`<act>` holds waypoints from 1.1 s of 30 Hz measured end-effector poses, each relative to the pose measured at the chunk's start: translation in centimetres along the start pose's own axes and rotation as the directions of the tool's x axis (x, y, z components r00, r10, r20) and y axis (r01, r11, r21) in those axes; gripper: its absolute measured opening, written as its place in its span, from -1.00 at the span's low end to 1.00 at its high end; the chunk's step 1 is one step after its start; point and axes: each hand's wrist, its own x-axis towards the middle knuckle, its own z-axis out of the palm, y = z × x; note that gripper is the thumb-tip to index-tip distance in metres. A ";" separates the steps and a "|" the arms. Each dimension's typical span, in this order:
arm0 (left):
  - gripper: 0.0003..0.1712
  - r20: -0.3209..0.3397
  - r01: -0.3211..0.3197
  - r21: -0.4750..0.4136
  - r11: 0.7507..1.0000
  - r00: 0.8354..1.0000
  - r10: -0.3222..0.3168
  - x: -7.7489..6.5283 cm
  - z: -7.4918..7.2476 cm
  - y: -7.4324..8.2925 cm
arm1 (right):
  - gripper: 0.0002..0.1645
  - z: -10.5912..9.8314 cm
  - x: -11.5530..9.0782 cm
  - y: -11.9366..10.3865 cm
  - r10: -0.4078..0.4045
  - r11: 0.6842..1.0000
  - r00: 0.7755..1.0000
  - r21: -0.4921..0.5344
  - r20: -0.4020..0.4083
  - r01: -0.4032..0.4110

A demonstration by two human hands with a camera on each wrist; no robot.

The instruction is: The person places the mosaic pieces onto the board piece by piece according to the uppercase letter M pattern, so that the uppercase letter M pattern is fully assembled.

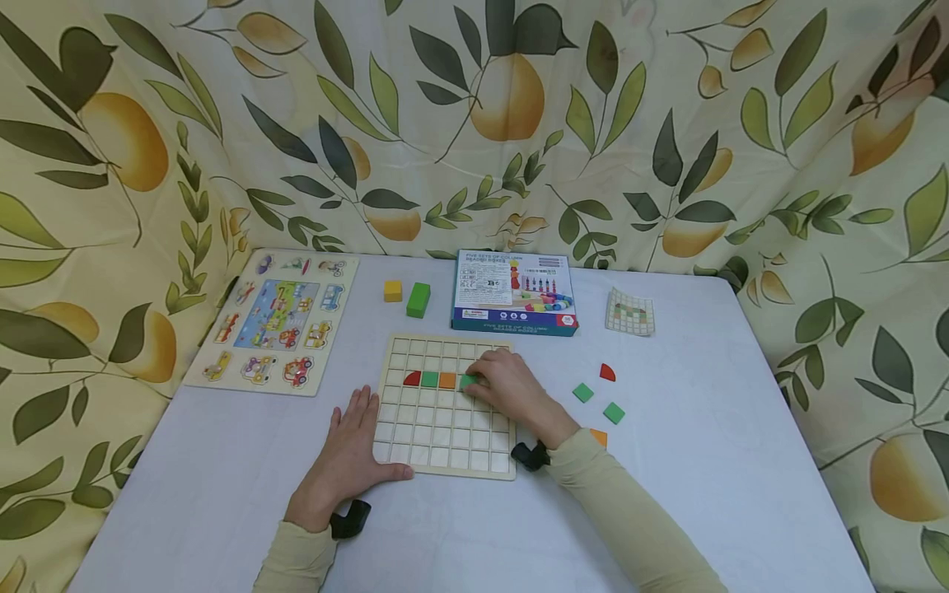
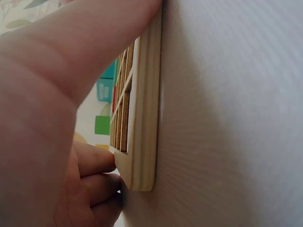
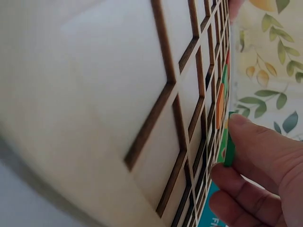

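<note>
A wooden grid board (image 1: 445, 449) lies in front of me. In one of its rows sit a red quarter-circle tile (image 1: 412, 378), a green square tile (image 1: 429, 379) and an orange square tile (image 1: 447, 380), side by side. My right hand (image 1: 511, 391) pinches another green square tile (image 3: 229, 147) between thumb and fingers, at the cell just right of the orange one. The left hand (image 1: 347, 449) rests against the board's lower left corner, fingers straight along the left side and thumb at the near edge. Part of the grid is hidden beneath the right hand.
Right of the board lie a red quarter-circle (image 1: 607, 372), two green squares (image 1: 583, 393) and an orange tile (image 1: 599, 437) partly behind the sleeve. Farther back are a pattern card (image 1: 630, 312), a box (image 1: 513, 292), a green block (image 1: 418, 300) and a yellow block (image 1: 393, 291). A picture puzzle (image 1: 270, 321) lies left.
</note>
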 end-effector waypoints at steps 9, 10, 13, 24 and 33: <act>0.57 0.001 -0.003 0.003 1.000 1.000 0.003 0.0 0.0 0.0 | -0.70 0.0 0.2 -0.3 0.001 1.000 1.000 -0.022 -0.016 -0.001; 0.57 0.001 -0.003 0.004 1.000 1.000 0.003 0.0 0.0 0.1 | -0.70 0.1 0.2 -0.3 0.002 1.000 1.000 -0.024 -0.017 -0.003; 0.57 0.001 -0.003 0.004 1.000 1.000 0.003 0.0 0.0 0.1 | -0.70 0.2 0.3 -0.3 -0.002 0.999 1.000 -0.033 -0.020 0.002; 0.56 -0.007 -0.006 -0.001 1.000 1.000 0.006 0.1 0.0 0.1 | -0.73 0.4 0.5 -0.7 0.016 0.999 1.000 -0.043 -0.019 -0.016; 0.55 -0.002 0.000 0.006 1.000 1.000 0.000 0.1 -0.1 0.1 | -0.72 0.5 0.7 -0.9 0.012 0.999 1.000 -0.053 -0.027 -0.014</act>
